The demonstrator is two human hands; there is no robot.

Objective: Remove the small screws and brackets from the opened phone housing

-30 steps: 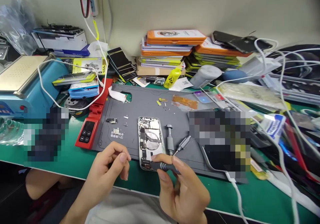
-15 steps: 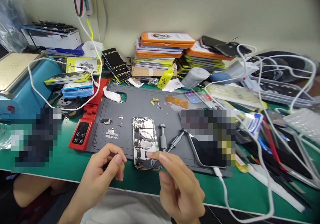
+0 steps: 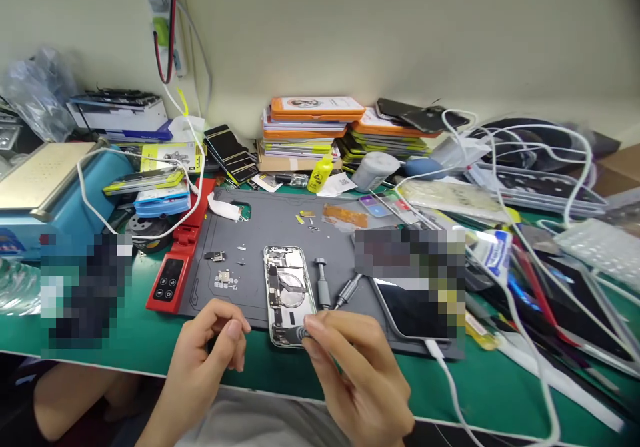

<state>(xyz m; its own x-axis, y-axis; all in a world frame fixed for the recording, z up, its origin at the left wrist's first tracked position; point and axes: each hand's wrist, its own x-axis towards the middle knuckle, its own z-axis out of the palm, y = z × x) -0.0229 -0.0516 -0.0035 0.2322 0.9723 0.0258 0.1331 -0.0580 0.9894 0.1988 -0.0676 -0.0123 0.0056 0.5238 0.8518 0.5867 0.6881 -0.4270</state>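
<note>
An opened phone (image 3: 295, 306) lies on the dark grey work mat (image 3: 210, 224), its inner boards and round coil exposed. My right hand (image 3: 360, 370) is at the phone's lower right corner, thumb and fingertips pinching a small dark grey screwdriver (image 3: 299, 333). Its tip cannot be made out. Left of the phone, my left hand (image 3: 207, 347) is loosely curled over the bench edge, with nothing visible in its fingers. Two grey screwdrivers, one upright in view (image 3: 323, 287) and one slanted (image 3: 349, 292), lie right of the phone. Small parts (image 3: 224, 276) sit to its left.
A red device with buttons (image 3: 170, 280) borders the mat's left side. A second phone (image 3: 413, 307), with a white cable (image 3: 445, 367), lies to the right. Stacked orange cases (image 3: 315, 108) stand behind. Tools and cables crowd the right; a blue machine (image 3: 75, 210) stands left.
My right hand has drawn its fingers together around the screwdriver, which has tilted over the phone's lower end. My left hand stays nearly the same. The camera view has shifted slightly.
</note>
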